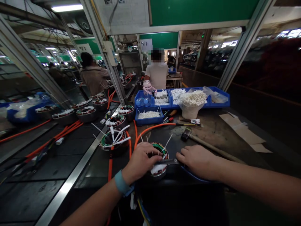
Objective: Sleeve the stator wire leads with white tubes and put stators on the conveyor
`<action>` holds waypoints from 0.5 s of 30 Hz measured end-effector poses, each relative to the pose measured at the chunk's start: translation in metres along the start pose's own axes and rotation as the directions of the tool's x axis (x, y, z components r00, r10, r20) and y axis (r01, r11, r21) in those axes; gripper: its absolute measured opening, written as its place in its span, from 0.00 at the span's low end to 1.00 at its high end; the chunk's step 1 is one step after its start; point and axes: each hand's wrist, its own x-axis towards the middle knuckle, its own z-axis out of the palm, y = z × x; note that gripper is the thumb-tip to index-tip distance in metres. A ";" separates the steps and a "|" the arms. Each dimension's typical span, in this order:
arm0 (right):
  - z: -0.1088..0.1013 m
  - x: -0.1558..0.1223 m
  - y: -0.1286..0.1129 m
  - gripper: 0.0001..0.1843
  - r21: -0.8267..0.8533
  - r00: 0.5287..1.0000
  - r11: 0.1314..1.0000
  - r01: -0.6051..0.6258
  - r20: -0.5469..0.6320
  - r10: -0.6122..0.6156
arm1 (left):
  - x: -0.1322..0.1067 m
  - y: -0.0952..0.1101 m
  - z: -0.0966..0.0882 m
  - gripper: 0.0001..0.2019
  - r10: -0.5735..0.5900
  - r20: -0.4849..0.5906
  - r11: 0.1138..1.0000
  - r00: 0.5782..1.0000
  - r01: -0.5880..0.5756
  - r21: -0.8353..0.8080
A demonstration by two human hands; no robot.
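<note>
Workbench [211,131]: both hands grip wound stator [160,157].

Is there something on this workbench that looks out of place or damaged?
Nothing looks damaged. Torn cardboard pieces lie loose at the bench's right edge, and white cable ties stick out untrimmed from the stator under both hands.

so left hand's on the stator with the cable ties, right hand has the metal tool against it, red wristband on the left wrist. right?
Not quite: the wristband on the left wrist is light blue, not red, as the head view shows. The rest holds: the left hand rests on the stator with white cable ties sticking up, and the right hand holds a metal tool against it.
</note>
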 end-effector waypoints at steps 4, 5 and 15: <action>0.019 -0.014 0.005 0.13 0.010 0.999 0.999 -0.040 -0.005 0.040 | -0.005 0.000 -0.004 0.03 -0.062 -0.111 0.993 0.992 0.051 -0.102; 0.025 -0.020 0.007 0.14 0.019 0.997 0.997 -0.081 -0.018 0.081 | -0.005 0.000 -0.006 0.03 -0.087 -0.134 0.990 0.987 0.070 -0.126; 0.052 -0.002 0.000 0.20 0.124 0.945 0.938 -0.324 -0.007 0.328 | 0.052 0.018 -0.004 0.18 -0.007 0.073 0.997 0.997 0.001 0.078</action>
